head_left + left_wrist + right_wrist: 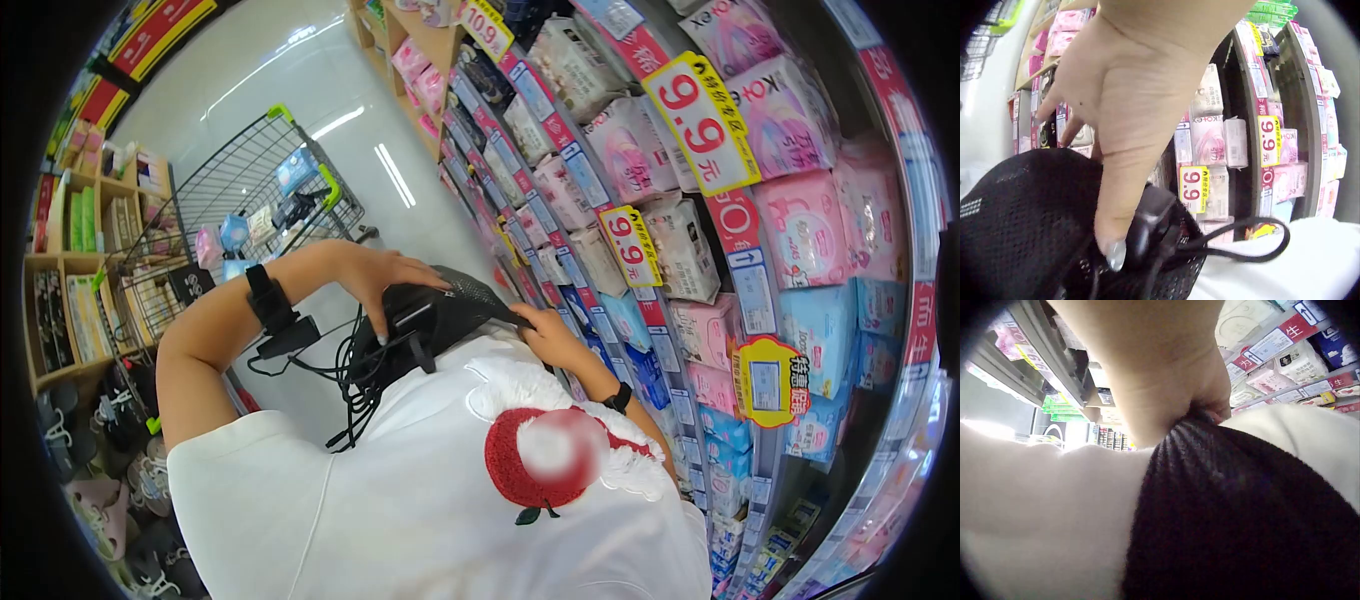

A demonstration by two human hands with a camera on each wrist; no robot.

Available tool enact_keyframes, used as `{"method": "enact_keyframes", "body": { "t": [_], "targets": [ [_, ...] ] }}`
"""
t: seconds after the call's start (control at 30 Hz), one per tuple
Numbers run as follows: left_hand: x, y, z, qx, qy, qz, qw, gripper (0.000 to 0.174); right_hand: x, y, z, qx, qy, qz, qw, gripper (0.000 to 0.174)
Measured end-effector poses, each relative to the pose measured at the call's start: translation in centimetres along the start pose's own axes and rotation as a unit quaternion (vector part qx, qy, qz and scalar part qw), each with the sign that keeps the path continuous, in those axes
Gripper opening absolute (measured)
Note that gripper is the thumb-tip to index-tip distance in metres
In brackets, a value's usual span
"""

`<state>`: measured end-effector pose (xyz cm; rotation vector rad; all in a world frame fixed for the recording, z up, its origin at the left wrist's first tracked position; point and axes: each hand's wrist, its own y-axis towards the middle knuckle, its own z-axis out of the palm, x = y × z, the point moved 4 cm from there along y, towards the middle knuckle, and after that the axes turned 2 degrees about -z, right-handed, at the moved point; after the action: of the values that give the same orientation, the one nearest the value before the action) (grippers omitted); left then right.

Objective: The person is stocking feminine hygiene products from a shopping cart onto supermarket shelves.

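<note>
A black mesh bag (480, 300) lies against the front of the person's white shirt. The left hand (385, 280) rests over it with thumb and fingers spread, fingers laid along its top. In the left wrist view the thumb (1116, 212) points down beside a dark, smooth object (1150, 219) and a black strap loop (1285, 240). Black cables (360, 385) hang in a bundle from the bag's left side. The right hand (555, 335) grips the bag's other end; in the right wrist view the mesh fabric (1210, 487) is bunched where the fingers pinch it.
Shelves of packaged pads (800, 220) with yellow price signs (700, 120) run close along the right. A wire shopping cart (230, 160) with several packages stands ahead on the left. Shoes (130, 480) and wooden display shelves (85, 260) are at the far left.
</note>
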<state>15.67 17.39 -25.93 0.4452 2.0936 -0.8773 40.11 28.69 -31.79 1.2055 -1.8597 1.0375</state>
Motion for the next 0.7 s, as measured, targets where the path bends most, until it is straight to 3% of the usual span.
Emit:
{"method": "enact_keyframes", "body": {
  "t": [0.1, 0.2, 0.3, 0.57, 0.7],
  "targets": [
    [-0.7, -0.2, 0.5, -0.097, 0.035, 0.048, 0.993, 0.092, 0.6, 0.6, -0.3, 0.000, 0.027, -0.001, 1.000, 0.035],
    [-1.4, -0.3, 0.2, -0.078, 0.049, 0.000, 0.996, 0.084, 0.8, 1.0, -0.3, 0.001, 0.037, -0.001, 0.999, 0.034],
    [-1.9, -0.8, 0.2, -0.113, 0.151, 0.005, 0.982, 0.078, 0.1, 1.6, -0.1, 0.009, 0.036, -0.018, 0.999, 0.033],
    [-0.9, -1.1, 0.4, -0.158, 0.147, 0.020, 0.976, 0.073, -0.8, 2.5, 0.5, 0.015, 0.063, -0.016, 0.998, 0.033],
    [-0.5, -1.1, 0.1, -0.150, 0.135, 0.009, 0.979, 0.071, -0.4, 2.7, 0.4, 0.047, 0.075, 0.046, 0.995, 0.035]
  ]
}}
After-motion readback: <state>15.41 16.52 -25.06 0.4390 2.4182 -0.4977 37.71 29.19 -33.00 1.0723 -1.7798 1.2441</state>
